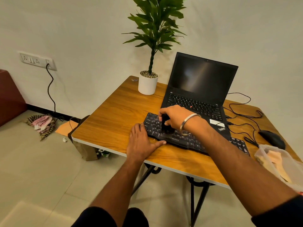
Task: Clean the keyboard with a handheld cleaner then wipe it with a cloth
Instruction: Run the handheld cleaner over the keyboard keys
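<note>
A black keyboard (193, 142) lies on the wooden table (114, 115) in front of an open laptop. My right hand (176, 116) grips a black handheld cleaner (165, 126) and holds it down on the keyboard's left half. My left hand (141, 141) lies flat on the table with straight fingers, touching the keyboard's left end, thumb along its front edge. A pale cloth (273, 163) lies inside a clear plastic container at the table's right edge.
The black laptop (201, 89) stands open behind the keyboard. A potted plant (148, 84) stands at the back left corner. A black mouse (272, 139) and cables lie to the right. The clear container (262, 149) overhangs the right edge. Rags and a bag lie on the floor at left.
</note>
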